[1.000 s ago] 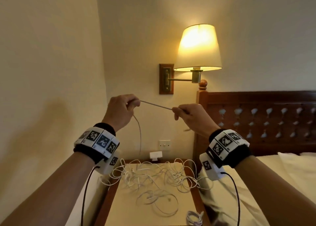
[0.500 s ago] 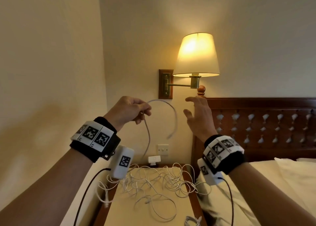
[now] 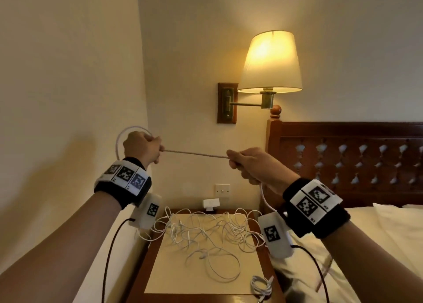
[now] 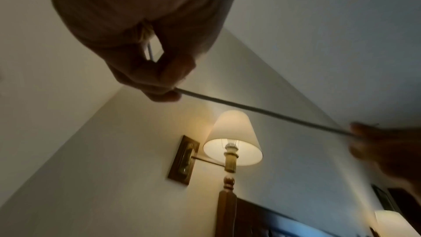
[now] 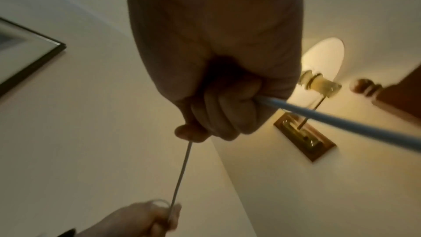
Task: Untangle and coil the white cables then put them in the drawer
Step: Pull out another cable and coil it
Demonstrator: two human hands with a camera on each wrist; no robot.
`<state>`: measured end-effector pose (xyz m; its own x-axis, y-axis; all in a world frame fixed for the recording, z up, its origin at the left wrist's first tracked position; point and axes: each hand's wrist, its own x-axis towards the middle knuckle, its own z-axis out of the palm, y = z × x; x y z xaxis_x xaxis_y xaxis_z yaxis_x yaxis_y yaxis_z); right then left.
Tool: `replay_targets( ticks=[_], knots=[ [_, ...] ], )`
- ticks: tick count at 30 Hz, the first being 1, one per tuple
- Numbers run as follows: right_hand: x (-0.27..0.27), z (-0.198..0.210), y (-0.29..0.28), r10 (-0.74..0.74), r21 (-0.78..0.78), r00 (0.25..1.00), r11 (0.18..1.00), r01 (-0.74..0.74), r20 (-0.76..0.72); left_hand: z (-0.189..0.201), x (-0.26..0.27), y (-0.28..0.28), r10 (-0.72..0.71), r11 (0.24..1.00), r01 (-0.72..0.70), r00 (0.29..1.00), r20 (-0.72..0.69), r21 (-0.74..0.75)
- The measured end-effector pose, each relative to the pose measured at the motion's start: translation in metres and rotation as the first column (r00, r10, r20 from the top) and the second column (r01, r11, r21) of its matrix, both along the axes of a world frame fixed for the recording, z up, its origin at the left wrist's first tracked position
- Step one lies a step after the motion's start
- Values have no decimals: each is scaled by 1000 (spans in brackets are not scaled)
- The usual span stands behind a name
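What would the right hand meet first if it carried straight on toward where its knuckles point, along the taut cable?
Probably the left hand. The right hand points left along the taut white cable, both hands gripping it. Nothing else shows between them, though depth is unclear.

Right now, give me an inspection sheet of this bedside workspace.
Surface: nightstand of dark wood with a pale inset top.
Job's things: tangled white cables spread on the nightstand; one coiled cable at its front right corner; no drawer in view.
Clutter: small white adapter at the back edge.
Hands: left hand and right hand each grip the held cable, fingers curled round it.
Cables: held cable stretched straight between the hands, looping over the left hand and trailing down from the right.
Surroundings: lit wall lamp, wall switch, wooden headboard, bed.
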<state>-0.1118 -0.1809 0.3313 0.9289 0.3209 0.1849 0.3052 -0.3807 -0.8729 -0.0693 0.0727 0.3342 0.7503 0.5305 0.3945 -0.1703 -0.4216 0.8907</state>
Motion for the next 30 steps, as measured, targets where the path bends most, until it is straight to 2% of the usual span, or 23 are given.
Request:
replay_targets(
  ticks=[2,3,5,6,7,8,9,10,11,13,15,16,20,24,27,30],
  knots=[
    [1,7,-6,-55,-26,998,998,56,22,-19,-1,4,-44,997,54,988,-145,63],
    [2,11,-5,-76,-25,996,997,77,35,-26,-6,1,-92,986,125,961,-260,112],
    [5,15,0,-106,-57,991,992,111,84,-33,-17,-10,-115,934,265,858,-500,240],
    [8,17,3,-116,-105,985,986,130,129,-32,-22,-15,-76,900,288,844,-532,328],
    [10,17,7,-119,-166,977,975,148,176,-30,-26,-20,-22,865,254,880,-474,432],
    [12,18,11,-115,-215,972,963,160,207,-27,-28,-24,8,835,183,939,-344,519],
    [14,17,15,-109,-240,971,957,160,213,-24,-30,-29,-37,827,143,979,-201,544],
    [16,16,18,-100,-249,973,956,151,206,-20,-33,-38,-151,842,186,982,-109,507],
    [17,15,22,-92,-257,975,956,144,202,-16,-36,-49,-306,845,307,949,-77,438],
    [18,11,28,-75,-263,978,957,125,192,-13,-38,-69,-554,769,561,824,-119,306],
    [21,7,30,-54,-231,986,969,90,161,-17,-38,-81,-635,727,649,760,-142,224],
    [21,6,29,-53,-206,990,975,80,133,-21,-37,-83,-626,734,638,769,-130,233],
    [25,4,10,-95,-127,994,987,101,49,-22,-31,-68,-529,748,496,847,-54,440],
    [30,3,-22,-87,-67,996,994,89,31,-15,-21,-23,-338,876,306,941,23,372],
    [31,4,-32,-39,-78,998,996,43,51,-15,-19,-11,-258,899,227,966,33,375],
    [32,10,-33,4,22,997,1000,-6,77,-16,-22,-10,-191,888,185,981,-27,422]
  ],
)
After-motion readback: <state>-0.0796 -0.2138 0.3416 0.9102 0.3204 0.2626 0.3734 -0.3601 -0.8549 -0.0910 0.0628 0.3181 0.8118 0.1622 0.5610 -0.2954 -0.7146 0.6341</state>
